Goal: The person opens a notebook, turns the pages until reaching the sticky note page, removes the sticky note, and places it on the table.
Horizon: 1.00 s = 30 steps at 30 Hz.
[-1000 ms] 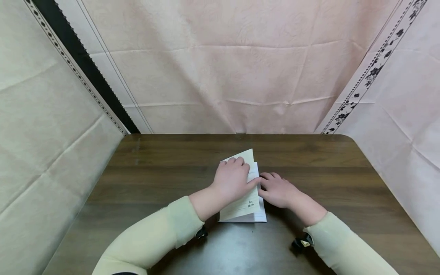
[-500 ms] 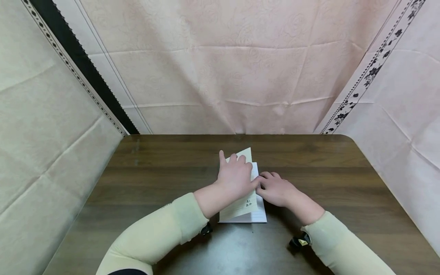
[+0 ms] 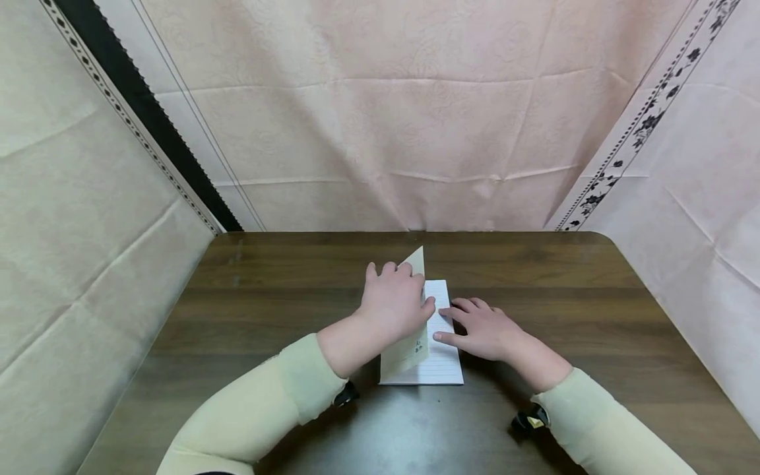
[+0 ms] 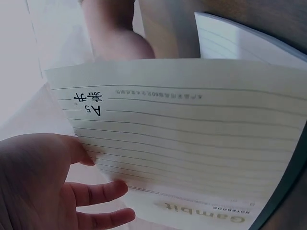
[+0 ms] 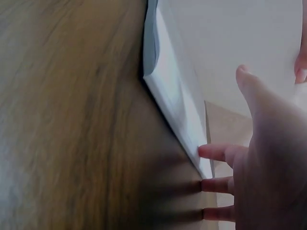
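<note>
A slim lined notebook lies on the table. Its cream front leaf, printed with "A5" and "Gambit", stands partly raised towards the left. My left hand pinches this leaf by its free edge; in the left wrist view the thumb goes behind it and fingertips lie on the printed face. A white ruled page shows beneath, at the right. My right hand has its fingers spread at the notebook's right side. One fingertip touches the edge, while the thumb extends over the white page.
The brown wooden table reaches back to a pale pink cloth. White cloths hang at left and right, with dark patterned borders. A dark device sits on the right wrist, by the sleeve cuff.
The left hand has moved left, carrying the cream leaf and uncovering more of the white page. The hands have drawn apart, and the right thumb and fingers have spread.
</note>
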{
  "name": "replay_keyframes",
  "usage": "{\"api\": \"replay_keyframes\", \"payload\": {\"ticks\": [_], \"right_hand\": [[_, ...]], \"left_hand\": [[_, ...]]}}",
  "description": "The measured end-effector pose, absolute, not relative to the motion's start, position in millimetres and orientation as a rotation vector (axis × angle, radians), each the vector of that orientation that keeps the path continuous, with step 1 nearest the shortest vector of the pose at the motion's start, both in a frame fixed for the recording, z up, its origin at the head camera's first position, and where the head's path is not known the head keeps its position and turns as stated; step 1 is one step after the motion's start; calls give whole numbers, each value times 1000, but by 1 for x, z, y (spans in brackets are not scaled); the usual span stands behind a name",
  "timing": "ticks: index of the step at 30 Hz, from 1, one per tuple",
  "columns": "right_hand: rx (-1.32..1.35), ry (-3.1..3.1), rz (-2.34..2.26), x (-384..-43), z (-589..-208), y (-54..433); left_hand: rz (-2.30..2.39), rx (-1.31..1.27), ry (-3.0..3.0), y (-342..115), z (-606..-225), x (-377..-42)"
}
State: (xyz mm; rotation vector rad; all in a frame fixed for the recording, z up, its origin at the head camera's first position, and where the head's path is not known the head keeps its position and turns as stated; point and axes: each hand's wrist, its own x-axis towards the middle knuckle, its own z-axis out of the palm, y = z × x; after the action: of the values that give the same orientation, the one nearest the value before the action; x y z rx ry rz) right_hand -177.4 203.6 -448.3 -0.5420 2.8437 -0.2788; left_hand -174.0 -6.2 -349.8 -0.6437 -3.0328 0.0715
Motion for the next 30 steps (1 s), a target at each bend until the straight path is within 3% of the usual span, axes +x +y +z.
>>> {"api": "replay_keyframes", "payload": {"ticks": [13,30], "right_hand": [[-750,2860,-182,-169,-452,215],[-749,2838,-178,-168,-450,217]], "left_hand": [[27,-581,-3002,-46,-335,-167],[-20,-438,-3059,-110,-334,-160]]}}
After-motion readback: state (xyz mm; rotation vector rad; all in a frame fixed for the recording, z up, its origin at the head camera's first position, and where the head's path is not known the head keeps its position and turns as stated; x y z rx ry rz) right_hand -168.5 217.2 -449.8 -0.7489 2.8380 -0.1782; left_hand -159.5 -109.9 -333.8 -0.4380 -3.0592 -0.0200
